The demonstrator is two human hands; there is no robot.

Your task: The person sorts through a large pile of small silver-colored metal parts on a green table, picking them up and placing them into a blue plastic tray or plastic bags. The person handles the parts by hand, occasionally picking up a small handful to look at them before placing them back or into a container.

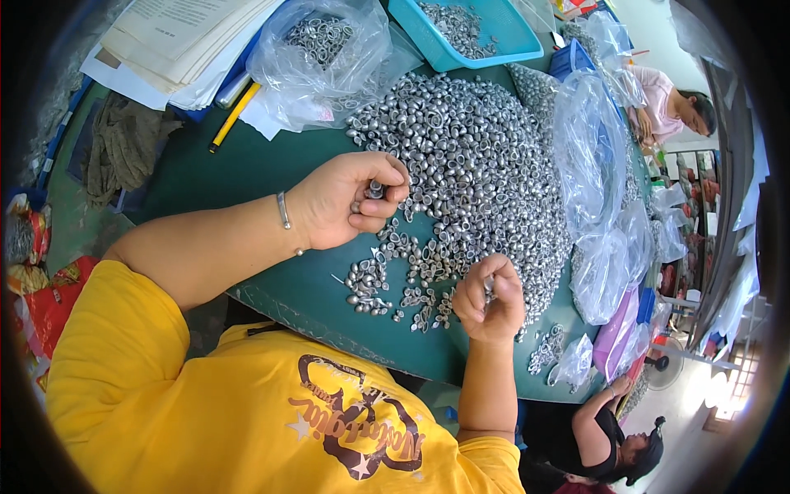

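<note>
A large heap of small silver-grey metal domed and ring-shaped pieces (pixel 469 156) covers much of the green table. At its left edge, my left hand (pixel 350 202) is curled closed around a few of these small metal pieces, which show between the fingers. A bracelet (pixel 284 212) sits on that wrist. Lower and to the right, over the near edge of the heap, my right hand (pixel 491 298) has its fingers bent together on a small metal piece, partly hidden by the thumb. Between the hands and my body lie smaller groups of metal pieces (pixel 367 284).
Beyond the heap stand a turquoise basket (pixel 444 49) and a clear bag of rings (pixel 321 41). Papers (pixel 164 41), a yellow pencil (pixel 234 117) and a grey cloth (pixel 123 144) are at left. Plastic bags (pixel 588 156) line the right side, where two people (pixel 671 107) sit.
</note>
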